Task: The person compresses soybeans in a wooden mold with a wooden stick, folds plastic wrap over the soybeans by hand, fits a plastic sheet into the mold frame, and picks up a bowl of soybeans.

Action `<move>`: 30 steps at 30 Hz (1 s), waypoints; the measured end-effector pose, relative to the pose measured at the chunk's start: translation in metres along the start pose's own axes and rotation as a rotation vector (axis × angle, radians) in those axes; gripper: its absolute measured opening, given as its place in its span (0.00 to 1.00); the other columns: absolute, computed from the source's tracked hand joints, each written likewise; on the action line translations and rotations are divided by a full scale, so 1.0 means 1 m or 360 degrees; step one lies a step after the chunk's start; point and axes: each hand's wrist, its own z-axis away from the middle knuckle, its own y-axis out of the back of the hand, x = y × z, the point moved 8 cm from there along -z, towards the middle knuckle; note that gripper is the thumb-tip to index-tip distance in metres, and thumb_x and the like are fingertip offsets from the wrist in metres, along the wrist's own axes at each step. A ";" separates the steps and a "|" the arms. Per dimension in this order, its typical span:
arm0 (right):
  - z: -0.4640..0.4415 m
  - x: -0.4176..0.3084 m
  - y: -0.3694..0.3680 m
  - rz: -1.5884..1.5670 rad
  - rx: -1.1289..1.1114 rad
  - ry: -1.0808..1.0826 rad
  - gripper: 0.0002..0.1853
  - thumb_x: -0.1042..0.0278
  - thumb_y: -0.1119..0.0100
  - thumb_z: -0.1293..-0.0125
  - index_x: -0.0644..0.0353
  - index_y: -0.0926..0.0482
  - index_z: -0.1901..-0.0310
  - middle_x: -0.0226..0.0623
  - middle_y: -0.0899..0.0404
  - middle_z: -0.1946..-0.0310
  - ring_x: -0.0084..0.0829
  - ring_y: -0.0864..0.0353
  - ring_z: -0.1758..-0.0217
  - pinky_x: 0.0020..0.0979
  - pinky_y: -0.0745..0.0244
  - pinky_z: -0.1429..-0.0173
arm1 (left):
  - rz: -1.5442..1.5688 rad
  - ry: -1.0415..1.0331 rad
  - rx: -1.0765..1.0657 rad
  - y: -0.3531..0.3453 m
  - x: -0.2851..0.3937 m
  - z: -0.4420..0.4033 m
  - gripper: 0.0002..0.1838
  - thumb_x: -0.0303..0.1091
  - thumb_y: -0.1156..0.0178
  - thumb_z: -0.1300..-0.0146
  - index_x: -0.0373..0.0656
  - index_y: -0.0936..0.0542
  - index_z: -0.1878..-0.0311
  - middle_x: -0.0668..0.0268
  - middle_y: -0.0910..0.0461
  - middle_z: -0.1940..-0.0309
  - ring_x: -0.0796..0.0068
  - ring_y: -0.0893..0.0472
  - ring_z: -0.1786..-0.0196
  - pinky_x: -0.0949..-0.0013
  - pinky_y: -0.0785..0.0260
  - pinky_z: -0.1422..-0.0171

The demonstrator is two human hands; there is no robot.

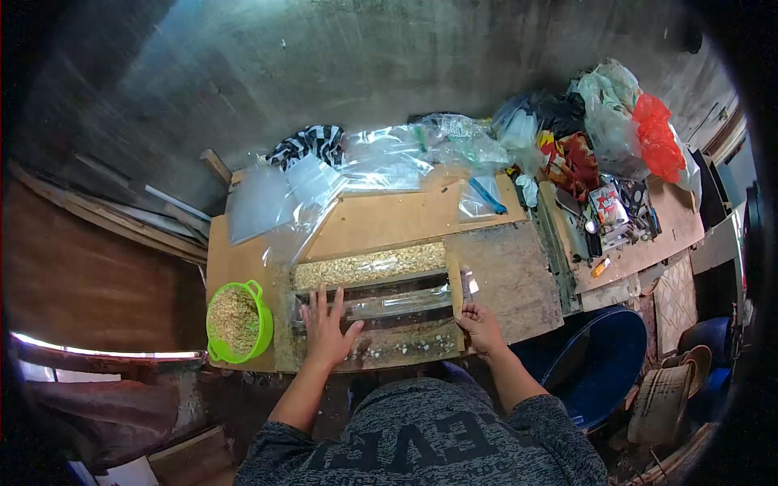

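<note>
My left hand (324, 330) lies with its fingers spread over the left end of a clear plastic sleeve (397, 304) on the wooden work board (405, 343). My right hand (481, 327) is closed at the near end of a light wooden strip (455, 290), its fingertips pinching it. That strip stands across the right ends of the sleeve and of a long filled pack (373, 267), which holds pale flaky pieces. Clear film (471, 285) sticks out past the strip. Dark slots run along both sides of the sleeve. Pale crumbs are scattered along the board's near edge.
At the left stands a green basket (266, 328) of pale pieces. Clear plastic sheets (263, 202) and a blue-handled tool (487, 197) lie behind. Bags (612, 121) and small tools (624, 219) crowd the right; a blue drum (604, 360) stands below.
</note>
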 end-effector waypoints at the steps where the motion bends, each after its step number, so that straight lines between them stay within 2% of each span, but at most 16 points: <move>1: 0.005 -0.006 -0.001 -0.0029 0.0010 -0.0053 0.13 0.73 0.36 0.31 0.66 0.23 0.48 0.32 0.19 0.62 0.22 0.21 0.62 0.26 0.23 0.56 | 0.0037 -0.0038 0.0034 0.003 0.001 0.005 0.46 0.58 0.38 0.35 0.52 0.43 0.19 0.45 0.54 0.19 0.37 0.56 0.17 0.34 0.66 0.18; 3: 0.011 -0.009 -0.003 -0.0051 0.0003 -0.0121 0.14 0.72 0.36 0.30 0.67 0.23 0.47 0.33 0.18 0.61 0.23 0.21 0.61 0.26 0.23 0.56 | 0.0072 -0.0053 0.0064 0.008 0.002 0.017 0.46 0.57 0.38 0.34 0.51 0.43 0.19 0.44 0.55 0.19 0.37 0.56 0.18 0.34 0.66 0.18; 6: 0.015 -0.017 0.003 -0.0021 0.0043 -0.0016 0.14 0.68 0.36 0.30 0.67 0.22 0.47 0.34 0.18 0.61 0.23 0.22 0.60 0.28 0.24 0.55 | 0.0110 -0.0072 0.0169 0.021 0.002 0.043 0.45 0.54 0.37 0.34 0.48 0.43 0.19 0.42 0.52 0.20 0.35 0.54 0.18 0.36 0.63 0.18; 9: 0.022 -0.026 0.036 0.0390 0.0357 0.0144 0.14 0.64 0.36 0.30 0.68 0.20 0.52 0.35 0.18 0.61 0.23 0.22 0.59 0.29 0.25 0.53 | 0.0181 0.0074 0.0269 0.028 -0.015 0.077 0.43 0.51 0.37 0.33 0.43 0.42 0.20 0.41 0.48 0.22 0.35 0.50 0.20 0.40 0.58 0.19; 10: 0.022 -0.032 0.036 0.0401 0.0316 0.0135 0.14 0.64 0.36 0.30 0.68 0.20 0.52 0.35 0.18 0.61 0.23 0.22 0.59 0.29 0.25 0.53 | 0.0272 0.0161 0.0353 0.031 -0.026 0.088 0.42 0.49 0.37 0.32 0.41 0.41 0.21 0.40 0.47 0.23 0.35 0.49 0.21 0.41 0.57 0.19; 12: 0.038 -0.074 0.033 0.0709 0.0463 0.0607 0.12 0.66 0.34 0.31 0.67 0.21 0.56 0.34 0.19 0.63 0.22 0.24 0.61 0.28 0.26 0.56 | 0.0346 0.0288 0.0455 0.033 -0.044 0.111 0.41 0.47 0.38 0.32 0.39 0.41 0.22 0.39 0.45 0.24 0.36 0.47 0.22 0.41 0.55 0.20; 15: 0.041 -0.095 0.005 0.0543 0.0393 0.0658 0.10 0.70 0.31 0.34 0.66 0.21 0.59 0.33 0.20 0.67 0.22 0.25 0.65 0.28 0.27 0.60 | 0.0554 0.0546 0.0593 0.030 -0.080 0.143 0.40 0.45 0.41 0.29 0.36 0.45 0.21 0.39 0.47 0.24 0.38 0.45 0.23 0.44 0.52 0.21; 16: 0.038 -0.100 -0.006 0.0544 0.0369 0.0662 0.10 0.70 0.31 0.34 0.66 0.21 0.59 0.33 0.20 0.67 0.22 0.25 0.65 0.28 0.27 0.60 | 0.0679 0.0748 0.0658 0.025 -0.097 0.154 0.40 0.45 0.44 0.27 0.37 0.48 0.20 0.40 0.48 0.24 0.39 0.45 0.23 0.45 0.51 0.21; 17: 0.036 -0.110 -0.021 0.0784 0.0341 0.0760 0.10 0.72 0.30 0.36 0.65 0.21 0.59 0.32 0.21 0.68 0.23 0.26 0.66 0.28 0.28 0.61 | 0.0809 0.0945 0.0720 0.018 -0.115 0.164 0.40 0.44 0.46 0.25 0.37 0.51 0.20 0.41 0.49 0.24 0.41 0.45 0.23 0.47 0.50 0.21; 18: 0.035 -0.118 -0.035 0.1029 0.0313 0.0860 0.10 0.73 0.29 0.38 0.64 0.21 0.59 0.32 0.23 0.69 0.23 0.26 0.68 0.27 0.29 0.62 | 0.0813 0.0958 0.0732 0.018 -0.121 0.167 0.40 0.44 0.46 0.25 0.37 0.51 0.20 0.41 0.49 0.24 0.41 0.45 0.23 0.47 0.50 0.21; 19: 0.030 -0.120 -0.044 0.1040 0.0298 0.0872 0.10 0.73 0.29 0.38 0.64 0.21 0.59 0.32 0.23 0.69 0.23 0.26 0.68 0.27 0.29 0.62 | 0.1085 0.1143 0.0767 0.011 -0.134 0.172 0.41 0.46 0.47 0.24 0.38 0.55 0.19 0.43 0.49 0.24 0.44 0.43 0.24 0.48 0.49 0.22; 20: 0.025 -0.122 -0.058 0.1177 0.0244 0.0944 0.09 0.73 0.31 0.37 0.64 0.20 0.59 0.37 0.22 0.68 0.30 0.24 0.67 0.31 0.27 0.61 | 0.1361 0.1327 0.0796 0.001 -0.145 0.178 0.42 0.48 0.49 0.22 0.38 0.59 0.18 0.45 0.49 0.24 0.47 0.41 0.25 0.48 0.48 0.22; 23: 0.027 -0.132 -0.095 0.1536 0.0138 0.1189 0.08 0.74 0.38 0.35 0.63 0.18 0.55 0.50 0.19 0.62 0.50 0.18 0.60 0.42 0.23 0.55 | 0.1752 0.1322 0.0972 -0.016 -0.181 0.182 0.40 0.47 0.49 0.22 0.38 0.55 0.19 0.48 0.49 0.24 0.52 0.44 0.22 0.51 0.49 0.21; 27: 0.038 -0.121 -0.110 0.1548 0.0123 0.0942 0.09 0.73 0.37 0.34 0.63 0.18 0.53 0.50 0.19 0.61 0.47 0.17 0.59 0.40 0.22 0.53 | 0.1921 0.1321 0.1077 0.010 -0.190 0.171 0.41 0.49 0.49 0.22 0.39 0.57 0.19 0.51 0.50 0.22 0.55 0.43 0.22 0.53 0.49 0.21; 29: 0.040 -0.113 -0.114 0.1517 0.0105 0.0966 0.10 0.72 0.36 0.34 0.63 0.18 0.53 0.48 0.19 0.60 0.45 0.16 0.60 0.38 0.21 0.53 | 0.1963 0.1664 0.1009 0.018 -0.192 0.169 0.41 0.50 0.50 0.22 0.40 0.58 0.18 0.55 0.47 0.23 0.57 0.40 0.23 0.54 0.45 0.24; 30: 0.046 -0.113 -0.121 0.1528 0.0102 0.0978 0.10 0.72 0.36 0.34 0.63 0.18 0.53 0.48 0.19 0.60 0.45 0.16 0.60 0.38 0.21 0.53 | 0.1978 0.1664 0.1018 0.009 -0.206 0.170 0.41 0.50 0.50 0.22 0.40 0.58 0.18 0.55 0.47 0.23 0.57 0.40 0.23 0.54 0.45 0.24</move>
